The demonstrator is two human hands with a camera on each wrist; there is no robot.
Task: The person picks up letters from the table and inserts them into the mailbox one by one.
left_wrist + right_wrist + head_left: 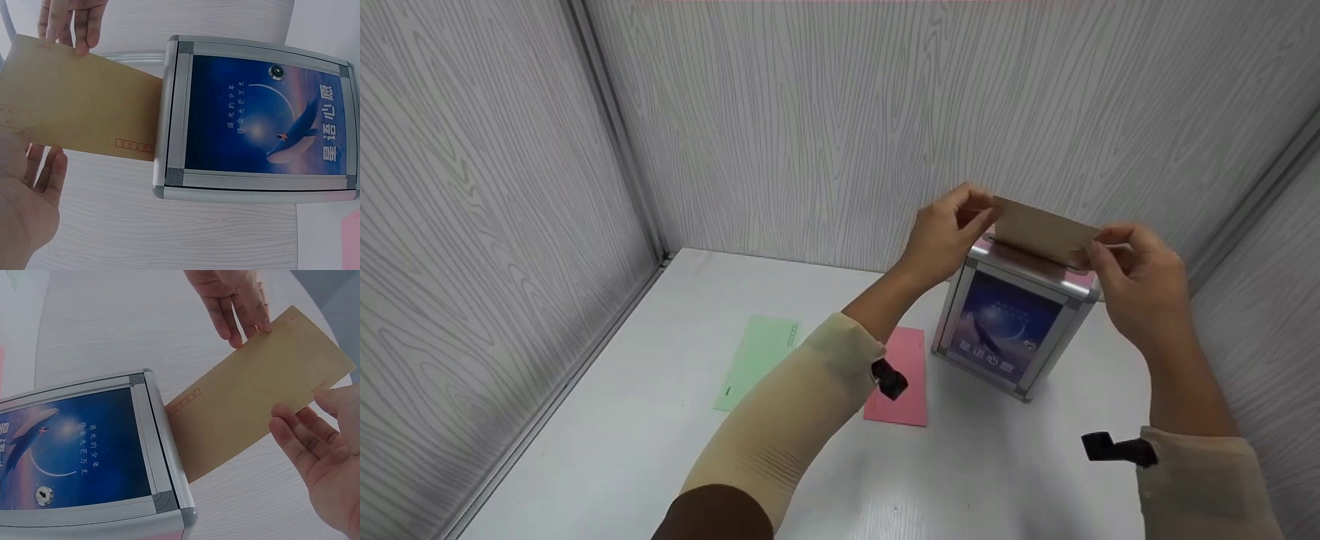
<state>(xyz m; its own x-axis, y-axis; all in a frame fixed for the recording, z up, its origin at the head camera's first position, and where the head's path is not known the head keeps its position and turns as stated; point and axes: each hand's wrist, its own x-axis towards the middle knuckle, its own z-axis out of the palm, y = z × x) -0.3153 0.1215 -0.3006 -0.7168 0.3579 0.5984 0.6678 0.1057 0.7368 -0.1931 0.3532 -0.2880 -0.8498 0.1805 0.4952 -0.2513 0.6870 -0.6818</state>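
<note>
A brown paper envelope (1042, 229) stands upright at the top of a silver-framed box (1012, 322), its lower edge at the slot. My left hand (949, 232) pinches the envelope's left end between thumb and fingers. At the other end, my right hand (1144, 281) pinches it the same way. In the left wrist view the envelope (84, 95) runs up to the box's top edge, with red postcode squares near it. The box's front (73, 455) bears a dark blue picture with a whale, white lettering and a round lock. How far the envelope reaches inside is hidden.
A green envelope (757, 352) lies flat on the white table (607, 420), left of the box. Between them lies a pink envelope (907, 375), partly covered by my left sleeve. Wood-patterned panels (810, 135) enclose the table at the back and sides.
</note>
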